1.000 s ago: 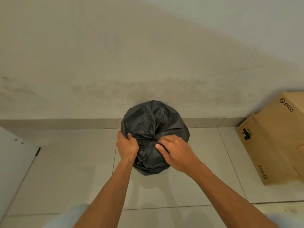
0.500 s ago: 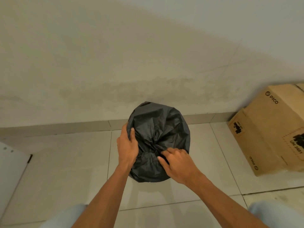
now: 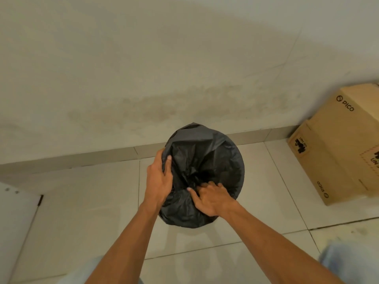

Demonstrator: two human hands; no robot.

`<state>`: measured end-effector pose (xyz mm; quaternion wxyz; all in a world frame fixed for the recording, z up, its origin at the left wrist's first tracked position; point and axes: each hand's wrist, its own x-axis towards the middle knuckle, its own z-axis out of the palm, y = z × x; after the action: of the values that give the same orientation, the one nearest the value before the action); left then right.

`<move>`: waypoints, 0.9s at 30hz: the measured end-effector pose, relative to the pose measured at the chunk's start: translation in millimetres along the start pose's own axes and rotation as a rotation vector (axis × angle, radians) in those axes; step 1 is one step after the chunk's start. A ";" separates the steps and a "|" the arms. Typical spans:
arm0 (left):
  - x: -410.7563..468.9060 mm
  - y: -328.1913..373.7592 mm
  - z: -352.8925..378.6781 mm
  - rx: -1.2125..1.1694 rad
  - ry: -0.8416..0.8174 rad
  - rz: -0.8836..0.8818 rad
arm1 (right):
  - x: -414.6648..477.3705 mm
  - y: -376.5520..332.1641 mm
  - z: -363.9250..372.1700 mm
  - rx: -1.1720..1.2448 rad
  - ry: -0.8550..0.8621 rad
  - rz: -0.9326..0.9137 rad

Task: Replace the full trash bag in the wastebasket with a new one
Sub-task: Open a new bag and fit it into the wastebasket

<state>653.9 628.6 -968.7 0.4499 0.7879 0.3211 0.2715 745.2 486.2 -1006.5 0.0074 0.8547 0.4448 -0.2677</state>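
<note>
Well, bag's place: the black crinkled plastic trash bag (image 3: 207,156) sits low on the pale tiled floor (image 3: 82,212), near the grey skirting strip (image 3: 82,158) at the foot of the stained off-white wall (image 3: 143,58), with a forearm reaching in on either side.
Left hand: the left hand (image 3: 159,181) clasps the bag's left edge, thumb laid over the top film and the other fingers running round the outside. It probably steadies the rim so nothing slides while the other hand works.
Right hand: the right hand (image 3: 211,198) lies on the near side of the top, fingers curled and digging into the bunched plastic by the dark centre, pinching a fold (a gather for closing the mouth, I judge).
Folds: the creases converge on the middle, which suits a mouth being drawn shut before the bag is lifted out.
Wastebasket: hidden entirely; the plastic covers whatever round body stands beneath, so its rim and material cannot be told.
Contents: not visible; only the domed top hints at fullness.
Left fingertips: out of sight behind the bag's side.
New bag: none in view.
Box: the brown cardboard box (image 3: 336,152) printed PICO stands well apart at the right, cut off by the frame edge.
Bottom corners: pale blue cloth (image 3: 348,261), cropped (likely the person's knees).
</note>
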 end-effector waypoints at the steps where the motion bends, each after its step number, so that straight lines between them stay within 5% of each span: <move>1: 0.6 0.3 0.5 0.005 -0.008 0.005 | 2.1 -3.5 -3.1 -0.003 0.054 -0.018; 3: 0.2 -0.5 0.8 0.019 -0.012 0.020 | 6.9 -9.4 -3.4 0.084 0.123 -0.072; 8: -7.6 -0.5 0.7 0.019 -0.012 0.021 | 17.5 1.8 10.1 0.243 -0.221 -0.014; 13: -9.5 -1.2 2.0 0.027 0.010 -0.009 | 21.7 -0.7 2.5 0.221 -0.132 -0.019; 18: -21.0 3.8 6.3 0.027 0.013 -0.027 | 17.4 5.7 12.5 0.187 -0.275 0.004; 20: -28.4 4.4 6.9 0.004 0.072 -0.068 | 15.6 8.0 3.6 0.192 -0.199 0.018; 25: -35.3 6.5 10.9 -0.027 0.193 -0.142 | -8.0 -4.6 -22.5 0.253 0.314 -0.063; 27: -36.3 9.0 14.5 -0.044 0.215 -0.165 | -14.9 -4.5 -24.4 0.245 0.308 -0.038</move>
<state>643.2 590.1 -972.2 0.4509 0.7150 0.4250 0.3238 745.9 483.7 -977.7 -0.1697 0.8715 0.4209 -0.1858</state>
